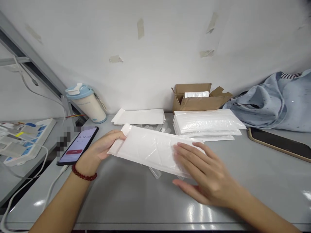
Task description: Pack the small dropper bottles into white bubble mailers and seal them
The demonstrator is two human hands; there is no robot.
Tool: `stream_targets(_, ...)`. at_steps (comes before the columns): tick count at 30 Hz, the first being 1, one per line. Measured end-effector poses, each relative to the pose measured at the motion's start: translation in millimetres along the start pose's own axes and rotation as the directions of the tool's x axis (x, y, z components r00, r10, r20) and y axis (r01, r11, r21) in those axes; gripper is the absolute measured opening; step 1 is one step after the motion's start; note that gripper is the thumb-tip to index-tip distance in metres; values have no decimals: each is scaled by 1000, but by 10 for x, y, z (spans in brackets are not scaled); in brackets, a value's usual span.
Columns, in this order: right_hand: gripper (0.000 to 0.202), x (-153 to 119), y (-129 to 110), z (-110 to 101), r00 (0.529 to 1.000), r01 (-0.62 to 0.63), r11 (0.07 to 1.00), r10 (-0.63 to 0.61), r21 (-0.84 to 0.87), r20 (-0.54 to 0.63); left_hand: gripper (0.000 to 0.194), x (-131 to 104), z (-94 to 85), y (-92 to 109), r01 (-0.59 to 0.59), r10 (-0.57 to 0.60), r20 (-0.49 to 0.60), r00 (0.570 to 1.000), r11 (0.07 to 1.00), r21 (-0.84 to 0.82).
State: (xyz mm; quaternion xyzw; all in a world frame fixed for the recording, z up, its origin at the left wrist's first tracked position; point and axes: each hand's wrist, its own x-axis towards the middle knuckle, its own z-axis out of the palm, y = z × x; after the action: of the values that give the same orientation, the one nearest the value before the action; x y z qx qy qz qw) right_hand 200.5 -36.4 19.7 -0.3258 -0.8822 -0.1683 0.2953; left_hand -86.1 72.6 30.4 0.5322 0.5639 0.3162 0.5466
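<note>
A white padded mailer envelope (150,149) hangs tilted above the grey table, its right end lower than its left. My left hand (107,144) pinches its left end, by the folded flap, between thumb and fingers. My right hand (204,171) lies across the mailer's right part with fingers stretched out and the thumb apart below its lower edge. Beneath the mailer, small clear plastic pieces (155,172) lie on the table, mostly covered by it. A flat stack of white envelopes (141,116) lies just behind.
Padded mailers (206,123) are stacked at the back right before an open cardboard box (194,105). Blue cloth (272,100) and a dark phone (282,144) lie right. A timer phone (77,145), a tumbler (87,103) and a power strip (31,139) with cables stand left.
</note>
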Motion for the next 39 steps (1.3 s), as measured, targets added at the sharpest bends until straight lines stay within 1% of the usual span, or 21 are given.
stream_targets(2, 46, -13, -15, -20, 990, -35, 998, 27, 55, 136, 10, -13, 35, -8, 88, -88, 29, 996, 996, -20)
stream_targets(4, 59, -25, -38, -27, 955, -55, 996, 33, 68, 296, 12, -34, 73, -12, 180, -179, 43, 983, 983, -40)
stream_targets(5, 66, -31, -53, -25, 935, -52, 997, 26, 65, 354, 13, -47, 97, -13, 218, -216, 56, 975, 975, -48)
stream_targets(7, 79, -38, -91, -10, 915, -33, 998, 6, 61, 402, 13, -77, 164, -15, 263, -256, 109, 961, 963, -57)
stream_targets(9, 89, -42, -134, 17, 915, -33, 998, 6, 62, 404, 13, -111, 258, -21, 287, -272, 190, 943, 956, -61)
stream_targets(11, 93, -45, -171, 50, 916, -50, 997, 23, 57, 401, 11, -151, 373, -31, 308, -281, 277, 919, 950, -58)
stream_targets(14, 90, -54, -191, 102, 903, -76, 996, 47, 51, 426, 13, -224, 553, -56, 295, -236, 389, 890, 951, -97)
stream_targets(17, 84, -66, -163, 136, 885, -114, 992, 75, 58, 459, 20, -299, 707, -95, 241, -113, 499, 859, 950, -200)
stream_targets(20, 86, -66, -108, 137, 873, -183, 977, 112, 105, 475, 25, -361, 812, -143, 203, -5, 580, 814, 939, -277)
stream_targets(22, 89, -51, -75, 120, 868, -224, 958, 112, 180, 483, 24, -394, 850, -169, 173, 20, 577, 816, 945, -277)
stream_targets(25, 92, -18, -55, 87, 867, -262, 916, 86, 303, 490, 24, -443, 875, -190, 90, 33, 543, 839, 976, -197)
stream_targets(28, 90, 7, -71, 75, 877, -288, 890, 96, 355, 471, 25, -496, 909, -198, 47, 29, 569, 822, 992, -119)
stream_targets(29, 88, 10, -77, 79, 882, -292, 888, 106, 354, 459, 26, -512, 929, -201, 40, 15, 563, 826, 996, -84)
stream_targets(30, 86, 11, -80, 85, 887, -296, 890, 120, 348, 447, 27, -525, 950, -202, 18, 4, 534, 845, 999, -36)
stream_targets(31, 84, 10, -77, 92, 892, -297, 892, 132, 340, 431, 30, -533, 969, -202, -24, 10, 483, 876, 999, 23)
stream_targets(33, 81, 4, -45, 102, 900, -305, 898, 163, 318, 404, 36, -526, 981, -192, -137, 78, 356, 931, 980, 144)
stream_targets(34, 79, 1, -17, 102, 902, -314, 899, 183, 305, 392, 39, -510, 964, -180, -191, 125, 308, 943, 962, 197)
stream_targets(35, 77, -2, 18, 97, 901, -330, 900, 210, 285, 379, 40, -487, 929, -163, -235, 165, 281, 945, 942, 238)
stream_targets(37, 70, -5, 98, 74, 896, -367, 899, 272, 239, 352, 40, -424, 812, -123, -282, 201, 272, 941, 909, 305)
stream_targets(39, 65, -6, 166, 47, 882, -406, 891, 324, 204, 342, 34, -359, 670, -86, -300, 192, 296, 936, 875, 381)
